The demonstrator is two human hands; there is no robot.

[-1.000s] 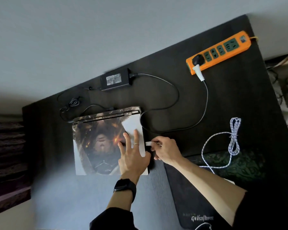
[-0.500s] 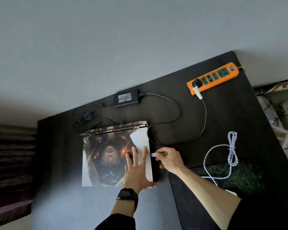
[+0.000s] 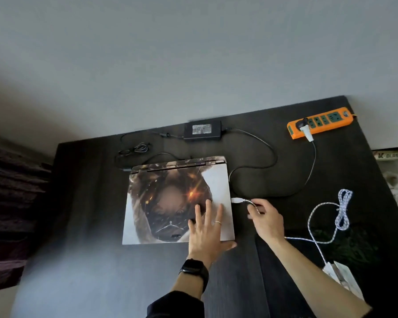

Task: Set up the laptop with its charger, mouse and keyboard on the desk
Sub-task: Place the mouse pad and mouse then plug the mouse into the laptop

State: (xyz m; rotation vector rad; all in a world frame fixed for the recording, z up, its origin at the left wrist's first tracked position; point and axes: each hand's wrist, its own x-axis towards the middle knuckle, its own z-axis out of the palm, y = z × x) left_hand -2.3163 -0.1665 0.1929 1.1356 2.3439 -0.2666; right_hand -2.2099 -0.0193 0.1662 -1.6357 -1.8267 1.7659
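Note:
The closed laptop (image 3: 170,198), its lid covered in printed artwork, lies on the dark desk (image 3: 83,191). My left hand (image 3: 207,228) rests flat on the lid's near right part, fingers spread. A white USB plug (image 3: 237,200) sits at the laptop's right edge; its braided white cable (image 3: 326,223) runs off to the right. My right hand (image 3: 264,216) hovers just right of the plug with fingers loosely bent, the cable passing by its fingertips. The black charger brick (image 3: 202,130) lies behind the laptop, its cord leading to the orange power strip (image 3: 319,125).
A dark mouse pad (image 3: 276,278) lies under my right forearm. A white object (image 3: 340,274) sits at the cable's near end. A coiled thin black cord (image 3: 138,149) lies behind the laptop's left corner. The wall runs along the desk's far edge; clutter sits past the right edge.
My right hand, which pinched the USB plug against the laptop's right edge, has drawn back to the right, leaving the plug at the edge. The camera view tilted upward; my left hand stayed on the lid.

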